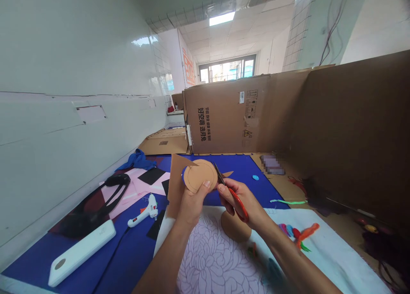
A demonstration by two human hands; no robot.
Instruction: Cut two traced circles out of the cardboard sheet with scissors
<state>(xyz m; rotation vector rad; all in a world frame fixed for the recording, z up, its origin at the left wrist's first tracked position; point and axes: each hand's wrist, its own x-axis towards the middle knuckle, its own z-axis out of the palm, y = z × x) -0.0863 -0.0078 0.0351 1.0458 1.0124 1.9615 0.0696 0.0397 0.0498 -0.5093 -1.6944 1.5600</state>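
A round piece of tan cardboard (199, 174) with a line drawn inside its edge is pinched in my left hand (194, 202), the thumb lying on its face. A larger jagged cardboard part (175, 185) stands out on its left. My right hand (240, 200) is closed around the red handles of the scissors (237, 204), whose dark blades reach the disc's right edge. Below my hands, another tan disc (236, 226) lies on a white cloth (211, 260) printed with flower outlines.
On the left lie a white glue gun (145, 213), a long white device (82, 252), black straps (112, 191), pink and black sheets (136, 187) and blue cloth (137, 160). Coloured yarn (309, 234) lies right. Large cardboard walls (224, 114) stand behind and right.
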